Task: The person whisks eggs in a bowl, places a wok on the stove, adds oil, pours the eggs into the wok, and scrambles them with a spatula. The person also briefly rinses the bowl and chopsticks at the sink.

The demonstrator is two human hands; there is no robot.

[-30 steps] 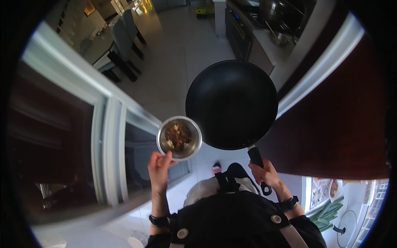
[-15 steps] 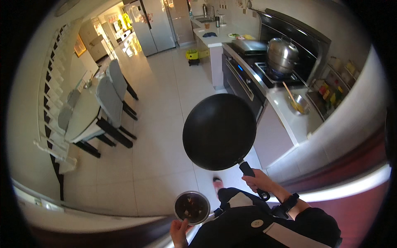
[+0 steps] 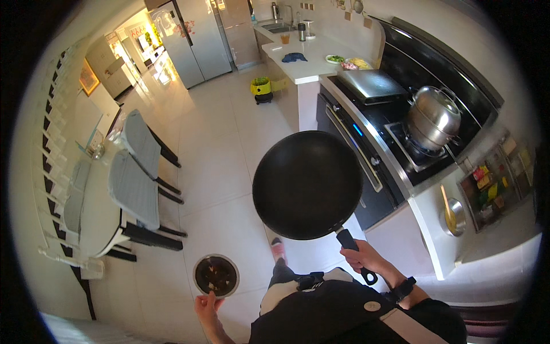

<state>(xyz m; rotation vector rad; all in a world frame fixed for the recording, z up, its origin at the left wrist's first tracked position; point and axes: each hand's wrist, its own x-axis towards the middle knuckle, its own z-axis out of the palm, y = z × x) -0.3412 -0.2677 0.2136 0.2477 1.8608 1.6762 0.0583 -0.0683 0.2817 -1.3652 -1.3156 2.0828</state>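
No legible txt or nos.

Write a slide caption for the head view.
Right fingers grip a black pan by its handle, while left fingers hold a metal bowl.

Two hands (image 3: pixel 207 307) (image 3: pixel 365 257), one black frying pan (image 3: pixel 307 185), one held metal bowl (image 3: pixel 200 268), one lidded steel pot (image 3: pixel 434 119), one refrigerator (image 3: pixel 195 45)

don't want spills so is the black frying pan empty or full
Empty: the black frying pan shows only its bare dark inside.
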